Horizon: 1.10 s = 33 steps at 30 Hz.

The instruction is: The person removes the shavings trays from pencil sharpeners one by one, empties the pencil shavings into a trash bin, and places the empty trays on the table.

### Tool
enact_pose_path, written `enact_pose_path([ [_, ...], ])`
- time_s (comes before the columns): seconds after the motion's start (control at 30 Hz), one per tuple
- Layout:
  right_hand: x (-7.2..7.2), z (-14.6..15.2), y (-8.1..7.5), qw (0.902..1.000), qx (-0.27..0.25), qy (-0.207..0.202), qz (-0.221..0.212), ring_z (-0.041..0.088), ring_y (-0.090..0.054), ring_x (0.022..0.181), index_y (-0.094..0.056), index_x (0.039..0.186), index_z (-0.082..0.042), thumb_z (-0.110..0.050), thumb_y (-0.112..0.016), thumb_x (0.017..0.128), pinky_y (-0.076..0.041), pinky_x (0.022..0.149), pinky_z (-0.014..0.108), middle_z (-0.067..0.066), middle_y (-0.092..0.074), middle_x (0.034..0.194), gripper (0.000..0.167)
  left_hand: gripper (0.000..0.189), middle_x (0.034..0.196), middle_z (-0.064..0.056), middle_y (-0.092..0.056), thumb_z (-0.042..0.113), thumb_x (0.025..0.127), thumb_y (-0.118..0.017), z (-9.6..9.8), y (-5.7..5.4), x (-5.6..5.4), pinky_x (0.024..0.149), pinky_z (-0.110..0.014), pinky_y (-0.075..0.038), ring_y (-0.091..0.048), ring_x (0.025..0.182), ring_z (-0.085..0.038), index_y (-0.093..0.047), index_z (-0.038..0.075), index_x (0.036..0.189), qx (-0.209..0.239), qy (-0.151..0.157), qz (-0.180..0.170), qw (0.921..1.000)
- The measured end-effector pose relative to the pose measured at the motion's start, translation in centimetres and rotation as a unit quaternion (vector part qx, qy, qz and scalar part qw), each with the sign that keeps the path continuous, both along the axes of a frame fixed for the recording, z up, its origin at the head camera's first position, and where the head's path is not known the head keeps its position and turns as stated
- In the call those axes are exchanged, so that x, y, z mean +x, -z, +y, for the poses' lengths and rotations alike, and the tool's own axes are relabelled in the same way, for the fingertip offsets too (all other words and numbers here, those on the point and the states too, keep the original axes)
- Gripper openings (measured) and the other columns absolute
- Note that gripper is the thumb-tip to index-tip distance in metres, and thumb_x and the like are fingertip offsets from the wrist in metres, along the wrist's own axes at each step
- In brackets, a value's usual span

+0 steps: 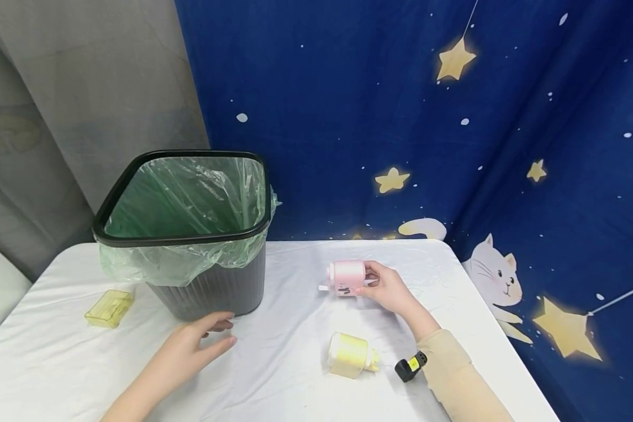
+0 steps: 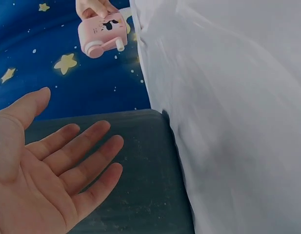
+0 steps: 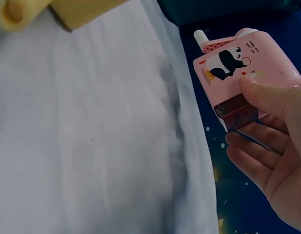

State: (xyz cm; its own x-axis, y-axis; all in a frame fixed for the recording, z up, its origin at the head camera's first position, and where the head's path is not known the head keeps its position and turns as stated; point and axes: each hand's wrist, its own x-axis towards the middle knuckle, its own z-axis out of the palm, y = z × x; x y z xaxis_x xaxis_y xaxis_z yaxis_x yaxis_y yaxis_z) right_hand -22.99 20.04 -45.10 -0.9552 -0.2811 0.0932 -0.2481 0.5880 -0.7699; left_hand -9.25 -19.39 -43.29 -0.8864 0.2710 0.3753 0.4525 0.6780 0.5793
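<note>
on the worktop (image 1: 290, 392), yellow box (image 1: 109, 308) lies already apart from yellow sharpener (image 1: 347, 354); right hand (image 1: 389, 288) grips pink sharpener (image 1: 348, 275), not yet released; left hand (image 1: 192, 346), relaxed, is empty.

Left hand (image 1: 197, 343): loose, gripping nothing. Wrist view had the palm (image 2: 33, 200) facing the camera, thumb (image 2: 30, 105) held well apart, fingers (image 2: 94, 170) slightly bent and a bit spread. Left forearm (image 1: 145, 378) was bare, angled in from the bottom edge.

Right hand (image 1: 385, 287): pinch grip, right thumb (image 3: 267, 96) opposing the fingers; reached farther forward than the left. Right wrist (image 1: 424, 322) bare, beige sleeve (image 1: 461, 375) below. Hands well apart.
</note>
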Motion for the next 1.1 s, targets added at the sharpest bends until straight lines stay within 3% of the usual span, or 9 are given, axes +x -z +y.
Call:
enact_pose_path([
  [0.17, 0.6, -0.4, -0.9, 1.0, -0.002, -0.002, 0.002, 0.027, -0.063, 0.102, -0.054, 0.128, 0.002, -0.014, -0.082, 0.077, -0.052, 0.086, 0.035, 0.011, -0.064, 0.111, 0.061, 0.043, 0.107, 0.001, -0.07, 0.023, 0.083, -0.076, 0.5, -0.2, -0.3, 0.078, -0.038, -0.053, -0.065, 0.097, -0.015, -0.062, 0.007, 0.12, 0.018, -0.008, -0.004, 0.9998],
  [0.3, 1.3, -0.7, -1.7, 0.9997, -0.014, -0.014, 0.012, 0.027, -0.062, 0.101, -0.054, 0.128, 0.003, -0.015, -0.082, 0.076, -0.052, 0.087, 0.034, 0.012, -0.064, 0.111, 0.062, 0.049, 0.11, -0.002, -0.068, 0.021, 0.08, -0.079, 1.0, -0.6, -0.3, 0.077, -0.038, -0.053, -0.064, 0.098, -0.019, -0.061, 0.007, 0.123, 0.03, -0.009, 0.022, 0.9993],
  [0.6, 2.8, -1.6, -3.5, 0.999, -0.031, -0.023, 0.024, 0.022, -0.064, 0.097, -0.056, 0.126, -0.001, -0.015, -0.084, 0.074, -0.052, 0.086, 0.032, 0.007, -0.065, 0.106, 0.06, 0.055, 0.117, -0.001, -0.065, 0.019, 0.076, -0.082, 1.9, -1.7, -0.1, 0.09, -0.009, -0.036, -0.062, 0.105, -0.02, -0.06, 0.009, 0.126, 0.051, -0.009, 0.045, 0.9977],
  [1.1, 6.4, -2.6, -5.9, 0.998, -0.027, -0.03, 0.048, 0.016, -0.065, 0.095, -0.058, 0.125, -0.007, -0.02, -0.085, 0.073, -0.052, 0.085, 0.031, 0.001, -0.067, 0.107, 0.059, 0.065, 0.129, 0.003, -0.059, 0.018, 0.075, -0.083, 3.8, -3.7, 0.3, 0.094, -0.01, -0.035, -0.055, 0.116, -0.017, -0.055, 0.013, 0.133, 0.089, 0.026, 0.033, 0.9951],
])
